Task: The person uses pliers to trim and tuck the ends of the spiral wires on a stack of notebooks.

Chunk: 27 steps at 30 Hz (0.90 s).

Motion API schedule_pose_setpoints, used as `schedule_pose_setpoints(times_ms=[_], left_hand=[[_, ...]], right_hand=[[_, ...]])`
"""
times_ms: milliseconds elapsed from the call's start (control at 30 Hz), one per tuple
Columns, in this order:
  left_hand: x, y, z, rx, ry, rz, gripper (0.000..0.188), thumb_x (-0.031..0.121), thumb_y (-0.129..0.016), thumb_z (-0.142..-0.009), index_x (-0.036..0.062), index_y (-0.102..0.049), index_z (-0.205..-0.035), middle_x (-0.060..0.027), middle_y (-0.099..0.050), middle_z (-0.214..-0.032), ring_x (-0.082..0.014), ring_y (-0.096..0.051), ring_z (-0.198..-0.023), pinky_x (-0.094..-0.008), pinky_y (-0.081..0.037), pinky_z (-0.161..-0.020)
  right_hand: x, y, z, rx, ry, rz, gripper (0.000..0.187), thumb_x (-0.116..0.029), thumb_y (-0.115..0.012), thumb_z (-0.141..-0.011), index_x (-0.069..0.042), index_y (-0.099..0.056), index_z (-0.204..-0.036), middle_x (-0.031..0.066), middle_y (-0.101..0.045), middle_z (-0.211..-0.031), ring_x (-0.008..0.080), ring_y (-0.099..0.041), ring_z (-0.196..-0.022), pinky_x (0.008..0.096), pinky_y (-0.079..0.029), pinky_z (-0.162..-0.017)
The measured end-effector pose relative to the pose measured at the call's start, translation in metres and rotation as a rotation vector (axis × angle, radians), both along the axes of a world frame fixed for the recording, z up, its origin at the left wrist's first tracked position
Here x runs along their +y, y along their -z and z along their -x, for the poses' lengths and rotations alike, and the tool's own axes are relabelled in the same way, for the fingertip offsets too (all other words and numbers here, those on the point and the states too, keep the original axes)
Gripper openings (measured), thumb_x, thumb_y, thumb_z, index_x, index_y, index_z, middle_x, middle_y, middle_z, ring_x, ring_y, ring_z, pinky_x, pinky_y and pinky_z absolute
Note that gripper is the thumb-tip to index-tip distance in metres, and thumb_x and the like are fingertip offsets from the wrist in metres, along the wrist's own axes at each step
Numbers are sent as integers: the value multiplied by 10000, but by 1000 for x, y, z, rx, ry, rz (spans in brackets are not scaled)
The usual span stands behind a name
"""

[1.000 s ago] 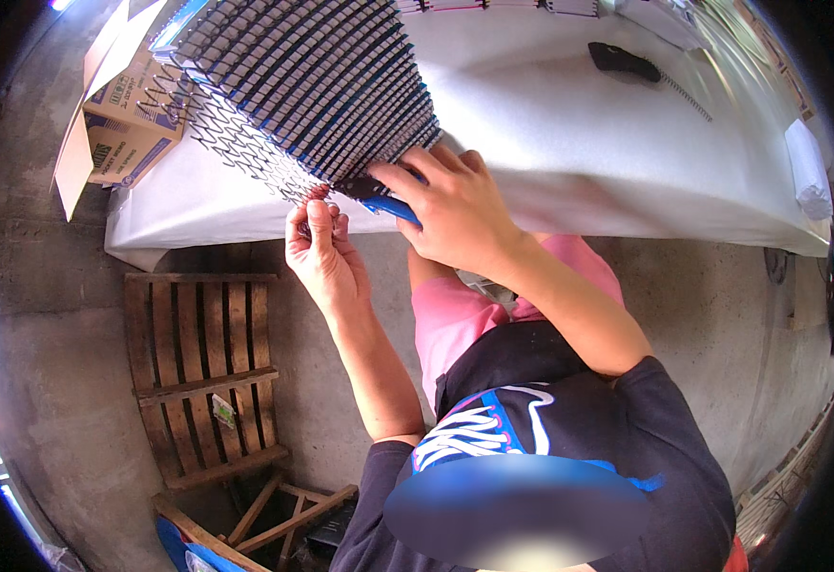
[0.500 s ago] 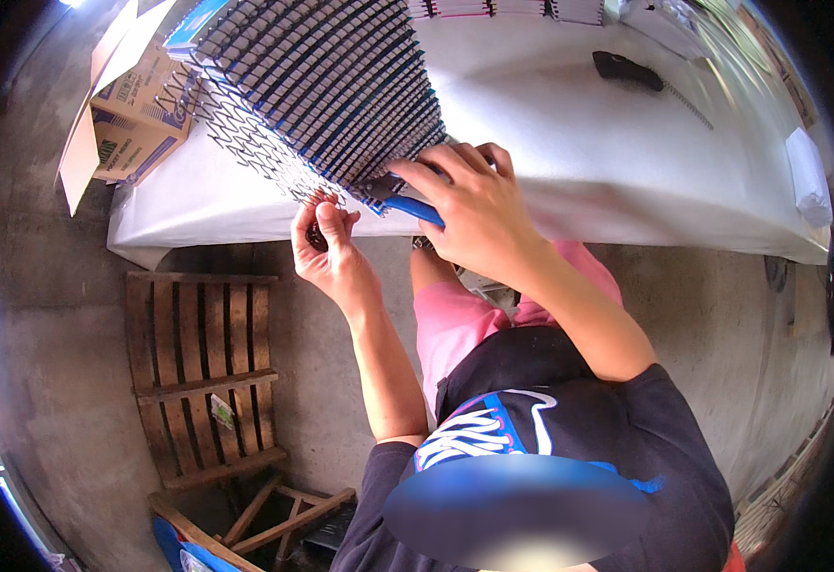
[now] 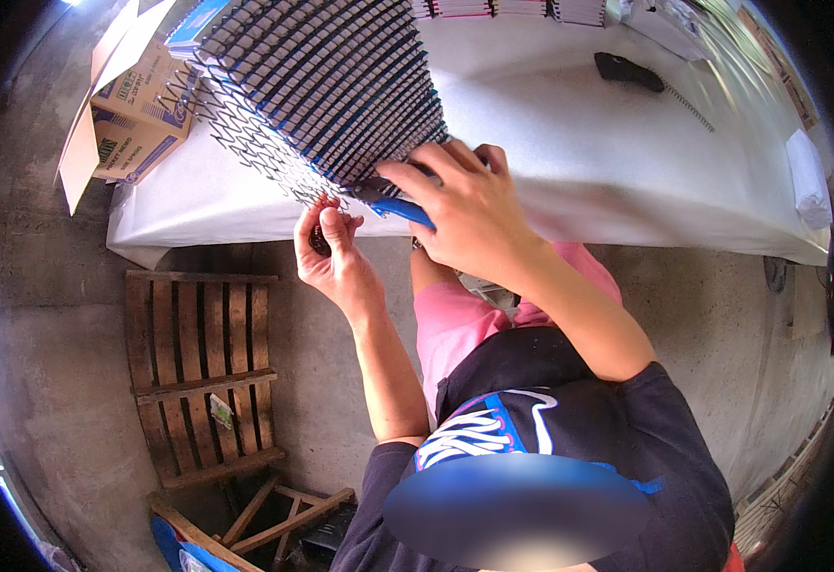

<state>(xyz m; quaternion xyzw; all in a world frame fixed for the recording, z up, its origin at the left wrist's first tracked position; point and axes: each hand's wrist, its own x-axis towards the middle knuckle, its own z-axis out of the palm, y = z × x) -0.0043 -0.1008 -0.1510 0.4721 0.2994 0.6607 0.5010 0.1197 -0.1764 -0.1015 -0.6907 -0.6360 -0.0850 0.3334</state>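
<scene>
Surroundings: a covered table is standing over a concrete floor, with packing items and timber lying about.
White cloth is covering the table [image 3: 550, 114] and hanging over its near edge. At the left end, a brown cardboard box [image 3: 145, 110] is standing with its flaps spreading open. Toward the right, a black object [image 3: 628, 71] of unclear kind is lying with a thin spiral [image 3: 691, 109] extending from it. A white package [image 3: 808, 176] is resting near the right end; more notebooks [image 3: 522, 6] are lining the far edge. Below, a wooden pallet [image 3: 197, 386] is bearing a small green-and-white label [image 3: 221, 411]. Nearer, a wooden frame [image 3: 293, 521] is sitting beside a blue item, partly leaving view. Grey concrete floor [image 3: 712, 315] is showing beneath.
</scene>
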Motion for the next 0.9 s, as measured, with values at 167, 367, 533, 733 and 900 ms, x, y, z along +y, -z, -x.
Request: schedule_pose_setpoints(times_ms=[167,367,533,733,900], left_hand=[[0,0,-1,-6,3,-8,174,145,-590,-883,31,-604,-1015,-66,-634,-924,-76,-575,-726,-194,-501,-636],[1,3,0,-14,31,-9,167,143,-588,-885,29,-603,-1006,-66,-629,-928,-80,-577,-745,-190,-501,-641],[1,3,0,-6,18,-16,171,155,-581,-890,27,-595,-1002,-66,-629,-934,-82,-580,-748,-191,-501,-639],[-1,1,-3,-167,65,54,189,166,-561,-904,9,-585,-1007,-65,-621,-912,-89,-577,-742,-198,-517,-650],[-2,-2,12,-738,473,407,237,147,-498,-920,-59,-551,-1024,-152,-583,-1016,-174,-576,-866,-228,-554,-684]], right_hand=[[-1,0,-3,9,5,34,534,-141,-702,-629,-201,-562,-1141,6,-540,-1027,210,-530,-958,433,-381,-791],[7,8,-6,135,-84,-18,500,-125,-685,-650,-173,-560,-1132,58,-584,-988,261,-583,-883,420,-453,-759],[6,0,-4,286,-118,183,432,-137,-658,-684,-164,-564,-1104,119,-617,-890,309,-625,-814,432,-509,-692],[6,4,-8,225,-101,184,463,-109,-670,-670,-164,-558,-1116,106,-626,-899,314,-619,-788,426,-504,-683],[2,7,-8,116,-43,-69,511,-94,-682,-641,-182,-567,-1132,59,-594,-989,264,-561,-931,420,-416,-799]])
